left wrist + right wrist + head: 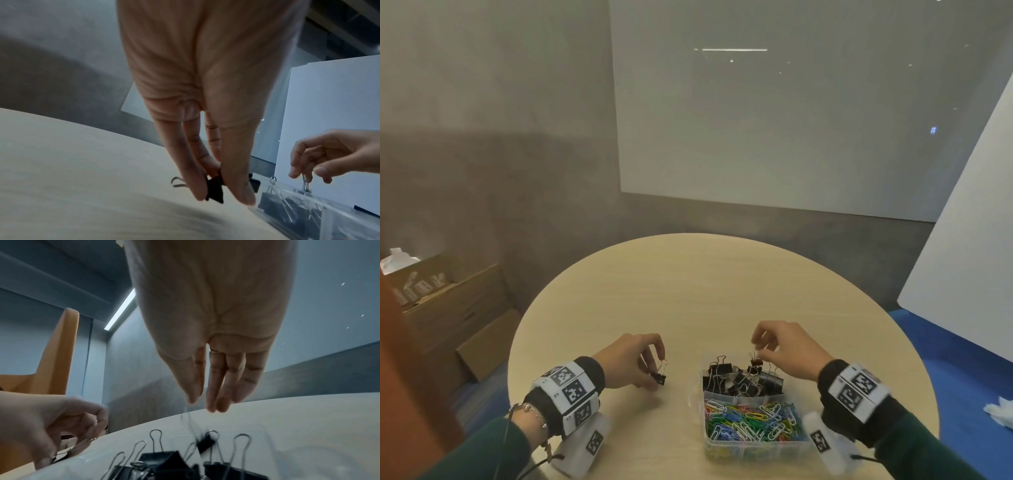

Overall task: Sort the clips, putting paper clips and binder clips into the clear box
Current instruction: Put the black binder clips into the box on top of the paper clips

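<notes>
A clear box (756,449) stands on the round table at the front right. Its far compartment holds a pile of black binder clips (739,380), and its near one holds coloured paper clips (753,423). My right hand (761,347) hovers over the far compartment and pinches the wire handle of a small binder clip (755,361), which hangs just above the pile (164,462). Left of the box, my left hand (656,368) pinches another black binder clip (661,377) low over the table. The left wrist view shows that clip (214,190) between thumb and fingers.
The pale wooden table (688,291) is bare beyond the hands. Cardboard boxes (448,301) sit on the floor at the left. A white board (962,240) leans at the right, with crumpled tissue (1000,411) on the blue floor.
</notes>
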